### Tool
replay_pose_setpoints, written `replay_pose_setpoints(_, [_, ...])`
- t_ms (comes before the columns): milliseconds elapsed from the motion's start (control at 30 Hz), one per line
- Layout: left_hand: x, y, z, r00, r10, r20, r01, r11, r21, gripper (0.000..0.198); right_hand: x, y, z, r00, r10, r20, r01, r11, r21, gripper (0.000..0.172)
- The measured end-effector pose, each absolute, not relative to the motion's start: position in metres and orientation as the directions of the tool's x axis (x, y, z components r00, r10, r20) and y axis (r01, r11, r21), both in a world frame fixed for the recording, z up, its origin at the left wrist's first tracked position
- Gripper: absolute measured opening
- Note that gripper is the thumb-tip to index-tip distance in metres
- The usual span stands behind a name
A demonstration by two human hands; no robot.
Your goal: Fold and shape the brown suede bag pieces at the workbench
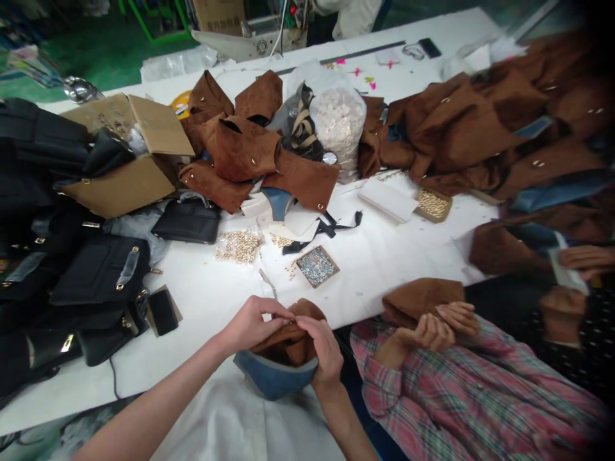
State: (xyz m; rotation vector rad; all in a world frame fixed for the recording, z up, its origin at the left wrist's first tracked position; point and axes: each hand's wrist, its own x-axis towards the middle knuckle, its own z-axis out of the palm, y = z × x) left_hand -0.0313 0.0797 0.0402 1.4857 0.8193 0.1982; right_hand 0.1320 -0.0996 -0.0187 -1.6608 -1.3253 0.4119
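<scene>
A brown suede bag piece (288, 349) with a blue-grey base (276, 378) rests against my front at the table edge, its opening facing me. My left hand (257, 323) pinches its upper edge from the left. From the right, my right hand (324, 346) grips the same edge, thumb near my left fingertips. Something small lies between the fingertips, too small to make out. Just beyond stands a square tray of small silvery studs (317, 266). A thin metal tool (268, 283) lies beside it, partly hidden behind the bag piece.
Gold studs in a clear bag (239, 246) lie farther left. Brown bag pieces (245, 150) are heaped at the back and right. Black bags (100, 272), a cardboard box (125, 186) and a phone (163, 312) occupy the left. A co-worker's hands (439, 328) hold another brown piece at right.
</scene>
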Motion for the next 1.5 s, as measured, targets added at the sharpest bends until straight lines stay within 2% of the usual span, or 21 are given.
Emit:
replay_pose_setpoints(200, [-0.037, 0.087, 0.062, 0.775, 0.567, -0.279, 0.288, 0.076, 0.955, 0.032, 0.131, -0.095, 0.002, 0.333, 0.900, 0.282, 0.612, 0.022, -0.791, 0.037])
replay_pose_setpoints(567, [-0.050, 0.093, 0.089, 0.803, 0.554, -0.221, 0.197, 0.104, 0.975, 0.021, 0.123, -0.081, 0.019, 0.322, 0.890, 0.323, 0.530, 0.114, -0.840, 0.042])
replay_pose_setpoints(800, [-0.060, 0.103, 0.101, 0.813, 0.539, -0.222, 0.197, 0.104, 0.975, 0.031, 0.117, -0.066, 0.025, 0.294, 0.888, 0.354, 0.577, 0.130, -0.806, 0.044])
replay_pose_setpoints(967, [-0.063, 0.104, 0.089, 0.788, 0.560, -0.255, 0.230, 0.117, 0.966, 0.027, 0.117, -0.057, 0.022, 0.276, 0.934, 0.227, 0.540, 0.045, -0.841, 0.040])
replay_pose_setpoints(1167, [-0.066, 0.101, 0.052, 0.733, 0.577, -0.361, 0.271, 0.239, 0.932, 0.030, 0.118, -0.052, 0.002, 0.251, 0.967, 0.046, 0.567, -0.108, -0.816, 0.034])
replay_pose_setpoints(1333, [-0.059, 0.095, 0.027, 0.643, 0.638, -0.423, 0.277, 0.321, 0.906, 0.051, 0.119, -0.043, -0.009, 0.229, 0.972, -0.056, 0.595, -0.185, -0.782, 0.034])
replay_pose_setpoints(1500, [-0.051, 0.089, 0.005, 0.622, 0.628, -0.468, 0.247, 0.410, 0.878, 0.055, 0.128, -0.032, -0.013, 0.200, 0.971, -0.134, 0.604, -0.230, -0.763, 0.034])
